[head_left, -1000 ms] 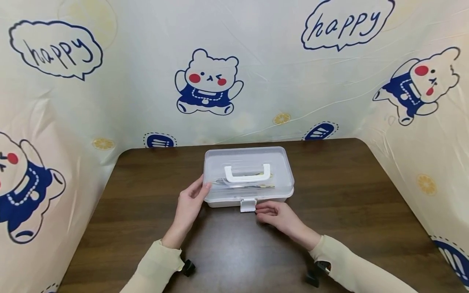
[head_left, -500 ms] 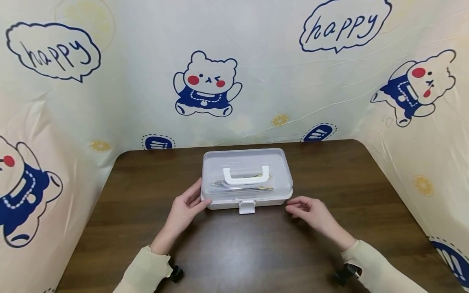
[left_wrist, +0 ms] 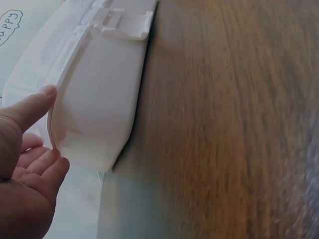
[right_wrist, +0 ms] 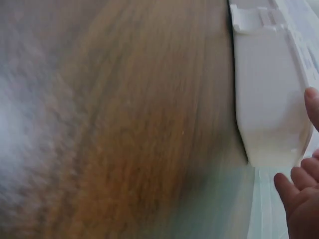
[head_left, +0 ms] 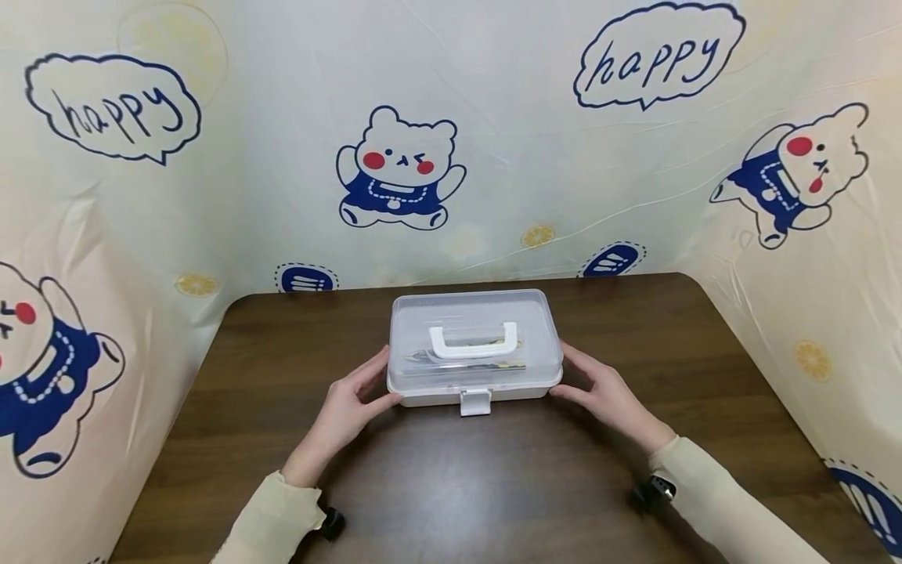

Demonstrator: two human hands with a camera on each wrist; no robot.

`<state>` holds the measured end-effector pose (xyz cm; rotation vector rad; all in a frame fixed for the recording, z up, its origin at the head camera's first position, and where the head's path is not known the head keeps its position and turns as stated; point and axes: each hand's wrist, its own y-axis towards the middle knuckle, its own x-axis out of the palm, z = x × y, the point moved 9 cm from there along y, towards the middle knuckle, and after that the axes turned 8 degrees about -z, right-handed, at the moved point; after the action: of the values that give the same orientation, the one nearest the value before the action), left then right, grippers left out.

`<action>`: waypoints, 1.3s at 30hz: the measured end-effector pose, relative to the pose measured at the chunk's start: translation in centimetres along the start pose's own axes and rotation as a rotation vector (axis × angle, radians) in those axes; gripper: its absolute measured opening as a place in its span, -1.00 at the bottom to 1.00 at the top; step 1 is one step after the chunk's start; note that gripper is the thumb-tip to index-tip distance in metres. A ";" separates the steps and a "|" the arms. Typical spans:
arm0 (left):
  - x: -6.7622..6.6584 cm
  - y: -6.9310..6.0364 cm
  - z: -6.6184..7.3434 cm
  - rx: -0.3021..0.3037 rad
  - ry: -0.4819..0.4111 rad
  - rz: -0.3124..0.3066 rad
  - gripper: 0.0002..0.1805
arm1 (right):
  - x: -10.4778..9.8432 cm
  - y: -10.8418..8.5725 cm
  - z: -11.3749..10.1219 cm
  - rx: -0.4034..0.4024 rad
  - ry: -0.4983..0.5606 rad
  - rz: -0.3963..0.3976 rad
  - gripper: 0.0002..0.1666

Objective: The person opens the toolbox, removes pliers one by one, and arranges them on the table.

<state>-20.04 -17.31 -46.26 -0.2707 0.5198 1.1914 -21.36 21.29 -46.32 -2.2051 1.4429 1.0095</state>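
A lidded plastic storage box [head_left: 479, 309] stands on the table, with a clear lid and a white handle [head_left: 474, 352]. Its white front latch [head_left: 475, 403] hangs over the front wall. Long thin items [head_left: 493, 365] show blurred through the lid; their kind is unclear. My left hand [head_left: 345, 407] holds the left front corner, thumb at the front and fingers along the side. Opposite, my right hand [head_left: 611, 399] holds the right front corner in the same way. In the left wrist view the thumb [left_wrist: 37, 106] touches the lid's rim. The right wrist view shows the right thumb [right_wrist: 312, 102] at the rim.
The brown wooden table [head_left: 451, 486] extends in front of and to both sides of the box. A printed curtain [head_left: 282, 157] with bear figures surrounds the back and sides. A dark device sits at each wrist, by the pale sleeves.
My right hand has left the front latch, moved right and come to the box's right front corner. My left thumb has slid down to the front left corner. The box stays put.
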 end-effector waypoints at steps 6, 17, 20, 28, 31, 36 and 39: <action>0.1 0.1 -0.2 0.018 -0.007 -0.027 -0.16 | -0.1 -0.1 0.4 -0.027 0.017 0.033 -0.10; -0.4 -0.5 0.4 0.029 0.037 -0.043 -0.19 | -0.5 -0.7 0.5 0.004 0.095 0.032 -0.20; -0.6 -0.6 1.0 0.057 0.040 -0.033 -0.20 | -0.8 -0.7 0.5 0.022 0.130 0.036 -0.23; -1.6 -0.4 2.3 0.084 0.042 0.006 -0.29 | -2.2 -0.8 0.0 -0.004 0.199 0.105 -0.31; -2.1 -0.2 2.9 0.091 0.050 0.022 -0.32 | -2.7 -0.6 -0.3 -0.007 0.213 0.127 -0.36; -3.0 0.4 3.6 0.069 0.072 0.041 -0.37 | -3.6 -0.2 -0.8 0.010 0.237 0.163 -0.43; -3.5 0.7 3.8 0.045 0.049 0.056 -0.40 | -3.9 0.0 -1.0 0.033 0.250 0.172 -0.44</action>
<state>-20.67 -18.10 -41.15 -0.2484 0.5991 1.2288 -21.96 23.28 -42.91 -2.2788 1.7701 0.7744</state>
